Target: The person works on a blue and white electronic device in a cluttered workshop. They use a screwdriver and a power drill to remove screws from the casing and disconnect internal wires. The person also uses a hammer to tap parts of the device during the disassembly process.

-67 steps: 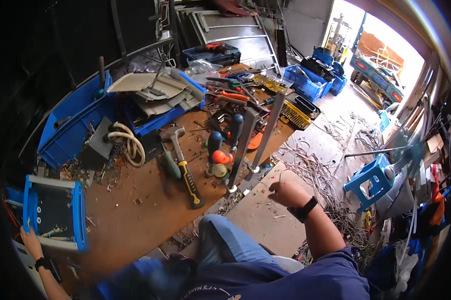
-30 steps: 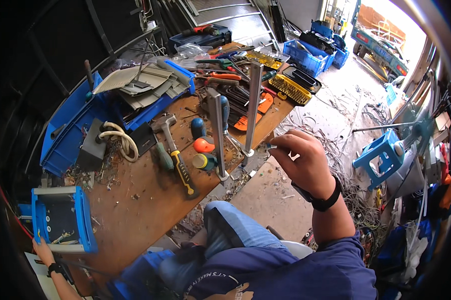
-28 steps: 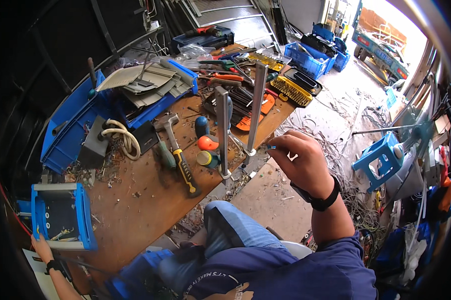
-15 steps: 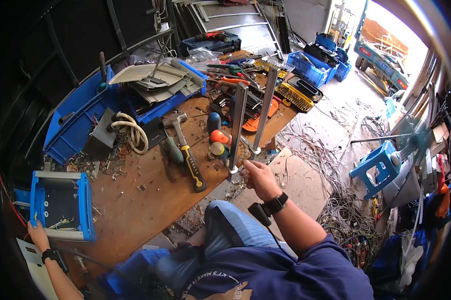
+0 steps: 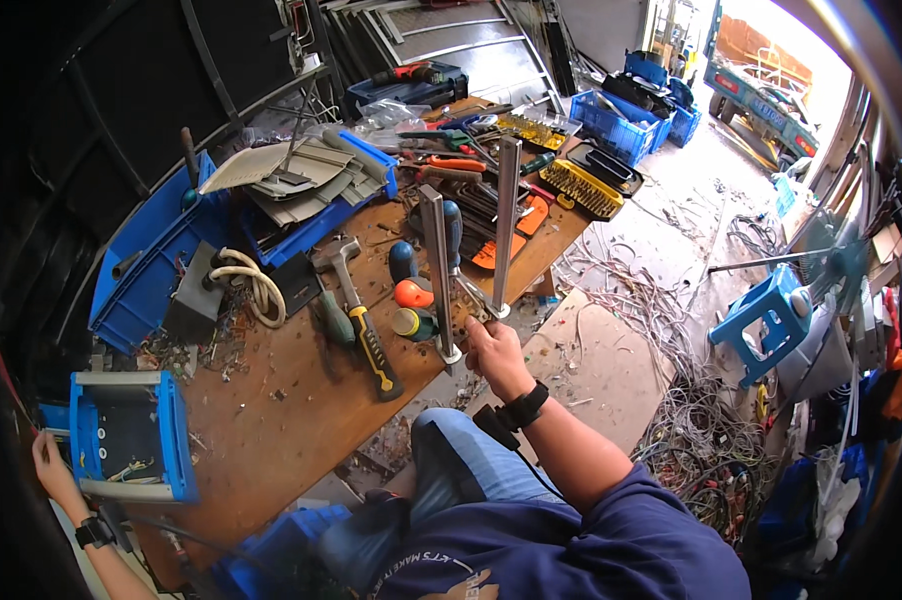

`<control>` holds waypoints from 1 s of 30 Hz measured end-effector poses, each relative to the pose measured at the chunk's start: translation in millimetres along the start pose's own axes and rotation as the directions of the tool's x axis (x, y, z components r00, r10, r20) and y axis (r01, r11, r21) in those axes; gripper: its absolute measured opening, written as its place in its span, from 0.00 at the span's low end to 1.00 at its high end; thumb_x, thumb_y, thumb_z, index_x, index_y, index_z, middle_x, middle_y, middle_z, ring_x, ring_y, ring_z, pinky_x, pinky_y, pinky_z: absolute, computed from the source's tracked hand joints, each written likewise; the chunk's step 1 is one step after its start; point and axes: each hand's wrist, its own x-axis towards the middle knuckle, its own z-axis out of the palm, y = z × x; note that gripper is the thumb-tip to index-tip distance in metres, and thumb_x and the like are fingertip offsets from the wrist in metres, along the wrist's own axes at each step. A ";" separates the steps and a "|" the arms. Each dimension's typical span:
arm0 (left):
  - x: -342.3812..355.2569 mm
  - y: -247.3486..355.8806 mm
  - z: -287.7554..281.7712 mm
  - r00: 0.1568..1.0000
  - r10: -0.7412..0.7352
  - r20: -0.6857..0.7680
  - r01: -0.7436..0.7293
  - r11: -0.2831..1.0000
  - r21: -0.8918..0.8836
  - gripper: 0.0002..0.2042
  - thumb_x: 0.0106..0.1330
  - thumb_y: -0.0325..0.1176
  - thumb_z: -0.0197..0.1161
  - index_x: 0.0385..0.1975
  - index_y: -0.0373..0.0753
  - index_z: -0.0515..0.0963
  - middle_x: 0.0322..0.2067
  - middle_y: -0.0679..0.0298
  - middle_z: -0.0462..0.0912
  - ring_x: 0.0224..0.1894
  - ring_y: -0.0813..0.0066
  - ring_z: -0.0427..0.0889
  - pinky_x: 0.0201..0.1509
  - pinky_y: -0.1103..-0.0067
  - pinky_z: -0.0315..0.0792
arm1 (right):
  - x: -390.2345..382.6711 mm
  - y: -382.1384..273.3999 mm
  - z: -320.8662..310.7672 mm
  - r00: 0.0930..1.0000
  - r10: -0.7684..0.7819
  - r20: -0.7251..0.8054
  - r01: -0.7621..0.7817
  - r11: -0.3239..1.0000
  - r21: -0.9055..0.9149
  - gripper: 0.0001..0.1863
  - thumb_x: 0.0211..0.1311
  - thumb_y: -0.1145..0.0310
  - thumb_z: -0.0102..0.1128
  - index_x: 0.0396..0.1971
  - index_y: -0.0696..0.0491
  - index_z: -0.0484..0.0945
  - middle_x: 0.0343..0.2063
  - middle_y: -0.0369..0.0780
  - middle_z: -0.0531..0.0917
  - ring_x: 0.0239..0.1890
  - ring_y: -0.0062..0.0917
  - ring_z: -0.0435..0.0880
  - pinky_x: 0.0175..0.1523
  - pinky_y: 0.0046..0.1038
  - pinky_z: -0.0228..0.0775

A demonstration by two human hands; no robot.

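At the left edge, my left hand (image 5: pixel 57 474) has its fingertips together beside a blue and grey rectangular housing (image 5: pixel 177 440). A thin red line, perhaps a cord (image 5: pixel 21 405), reaches those fingertips; whether they pinch it is unclear. My right hand (image 5: pixel 498 360) is closed with curled fingers at the table's front edge, by the feet of two upright metal bars (image 5: pixel 438 265). What it grips is mostly hidden. Left of it lie a claw hammer (image 5: pixel 366 335) with a black and yellow handle, a green-handled tool (image 5: pixel 333 318) and an orange-topped object (image 5: pixel 412 293).
Blue bins (image 5: pixel 161 270) with grey panels stand at the back left. Hand tools and a yellow bit set (image 5: pixel 583 190) crowd the far table. Tangled wires (image 5: pixel 691 440) cover the floor at right, near a blue stool (image 5: pixel 766 325).
My left hand has moved off the housing's near corner to just outside its left side. The view has shifted slightly; my right hand stays by the metal bars.
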 end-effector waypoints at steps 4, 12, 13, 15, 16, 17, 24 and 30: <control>-30.8 181.3 11.4 0.916 0.137 0.376 -0.026 0.958 -0.287 0.10 0.65 0.32 0.58 0.40 0.31 0.77 0.35 0.63 0.79 0.38 0.79 0.75 0.46 0.81 0.69 | -1.0 6.9 14.4 0.993 -0.113 -0.041 0.116 0.991 0.071 0.22 0.66 0.58 0.54 0.16 0.57 0.72 0.11 0.34 0.72 0.11 0.16 0.67 0.16 0.22 0.56; -159.6 445.0 74.8 0.479 0.449 0.754 0.402 0.651 -0.644 0.28 0.50 0.25 0.71 0.54 0.34 0.71 0.33 0.62 0.78 0.30 0.81 0.77 0.35 0.83 0.73 | 9.5 9.0 3.1 0.946 -0.289 -0.149 0.276 0.956 -0.099 0.23 0.61 0.59 0.58 0.15 0.63 0.71 0.11 0.43 0.72 0.16 0.23 0.66 0.23 0.33 0.60; -167.3 459.3 82.2 0.451 0.452 0.769 0.429 0.646 -0.631 0.31 0.48 0.26 0.72 0.56 0.34 0.69 0.33 0.62 0.78 0.29 0.81 0.77 0.34 0.83 0.73 | 7.8 5.7 4.1 0.953 -0.265 -0.144 0.255 0.963 -0.085 0.23 0.61 0.59 0.58 0.15 0.62 0.71 0.11 0.43 0.72 0.16 0.22 0.67 0.23 0.32 0.60; -182.8 480.2 89.4 0.459 0.492 0.740 0.307 0.693 -0.652 0.31 0.47 0.27 0.73 0.54 0.32 0.70 0.32 0.61 0.78 0.29 0.80 0.77 0.33 0.82 0.73 | 1.4 -3.3 7.5 0.962 -0.237 -0.136 0.231 0.971 -0.057 0.23 0.61 0.59 0.58 0.15 0.62 0.72 0.11 0.41 0.72 0.16 0.21 0.67 0.22 0.31 0.60; -190.4 489.5 94.0 0.534 0.556 0.637 0.180 0.661 -0.729 0.28 0.47 0.28 0.73 0.51 0.32 0.72 0.32 0.60 0.79 0.28 0.79 0.77 0.33 0.81 0.72 | -2.4 -10.2 8.2 0.962 -0.236 -0.139 0.232 0.972 -0.043 0.22 0.61 0.59 0.58 0.15 0.62 0.72 0.11 0.41 0.72 0.16 0.21 0.67 0.22 0.31 0.60; -191.9 498.2 90.6 0.481 0.507 0.715 0.260 0.696 -0.669 0.25 0.47 0.27 0.72 0.48 0.33 0.74 0.36 0.58 0.80 0.39 0.72 0.80 0.42 0.78 0.73 | -3.9 -13.3 8.8 0.962 -0.235 -0.142 0.233 0.972 -0.030 0.22 0.61 0.59 0.58 0.15 0.62 0.72 0.11 0.40 0.72 0.16 0.20 0.67 0.22 0.30 0.60; -204.7 509.8 108.4 0.582 0.490 0.649 0.285 0.624 -0.727 0.18 0.51 0.26 0.70 0.43 0.33 0.77 0.38 0.55 0.81 0.41 0.66 0.79 0.47 0.74 0.71 | -2.3 -3.0 4.3 0.967 -0.212 -0.143 0.218 0.975 0.030 0.20 0.62 0.60 0.59 0.17 0.61 0.73 0.12 0.37 0.72 0.18 0.17 0.67 0.22 0.27 0.59; -207.9 507.7 107.7 0.653 0.493 0.575 0.177 0.639 -0.749 0.17 0.52 0.28 0.70 0.42 0.35 0.77 0.37 0.55 0.80 0.39 0.64 0.79 0.45 0.74 0.70 | -5.2 -1.9 12.7 0.957 -0.234 -0.171 0.253 0.962 0.099 0.19 0.63 0.61 0.58 0.19 0.60 0.73 0.14 0.34 0.72 0.18 0.14 0.66 0.22 0.25 0.59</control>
